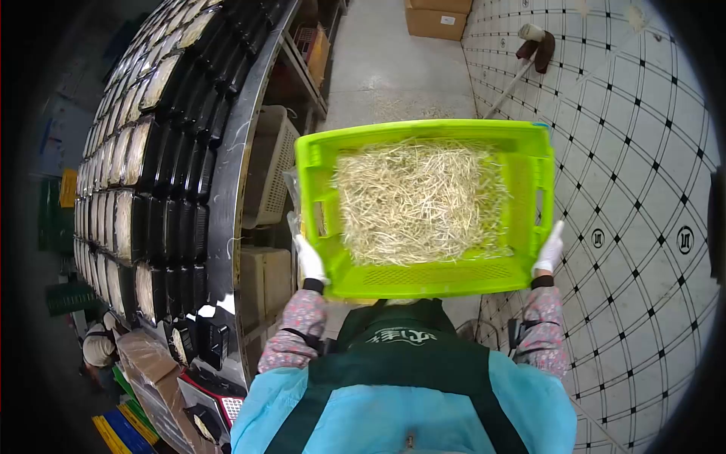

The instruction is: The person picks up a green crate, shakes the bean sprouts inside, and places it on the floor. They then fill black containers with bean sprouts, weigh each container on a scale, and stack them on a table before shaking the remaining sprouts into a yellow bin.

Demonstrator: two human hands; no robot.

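A bright green plastic crate [431,290] is held up in front of my body, with a layer of thin pale strands [412,200] that look like bean sprouts in it. My left hand [310,261], in a white glove, grips the crate's left end. At the opposite end my right hand [550,250], also gloved in white, holds the crate near its handle slot. The far sides of both hands' fingers are hidden by the crate walls.
On the left, a metal table [236,151] carries stacked black trays [144,189] with pale contents. A beige basket [274,166] sits beneath it. A scale [219,397] stands lower left. A cardboard box [439,21] lies ahead; a tile-patterned wall [605,189] is right.
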